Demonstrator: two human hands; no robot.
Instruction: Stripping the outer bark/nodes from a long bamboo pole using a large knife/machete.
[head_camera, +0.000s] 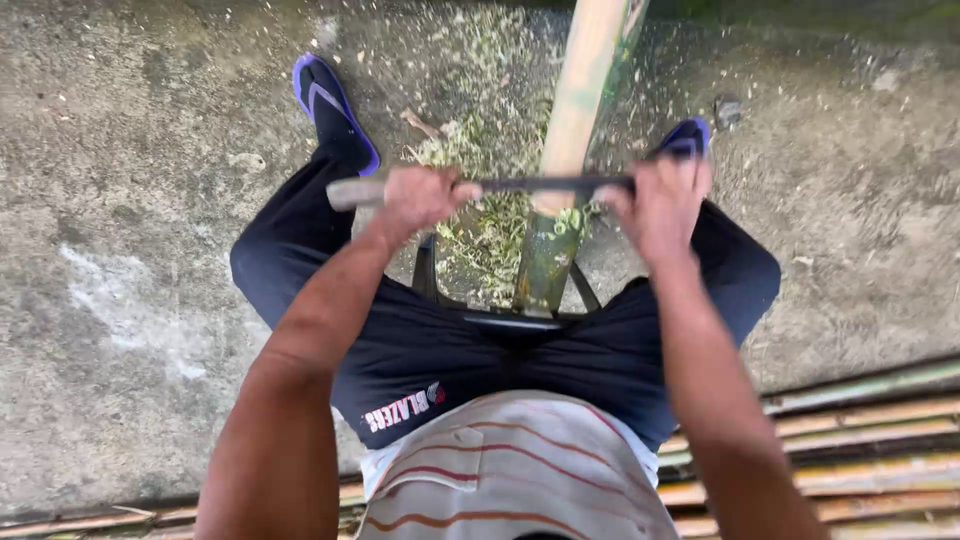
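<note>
My left hand (418, 198) grips the wooden handle end of a long dark blade (545, 185). My right hand (658, 205) grips the blade's other end. The blade lies crosswise on a bamboo pole (575, 110) that runs away from me between my knees. Beyond the blade the pole is pale and stripped. The stretch near me is still green (545, 262). Green and pale shavings (488, 225) lie heaped on the concrete under the pole.
I sit with my legs apart in dark shorts, in blue and black flip-flops (333, 110). A dark chair frame (428, 270) shows under the pole. Split bamboo slats (860, 450) lie along the lower right. Rough concrete ground (130, 200) surrounds me.
</note>
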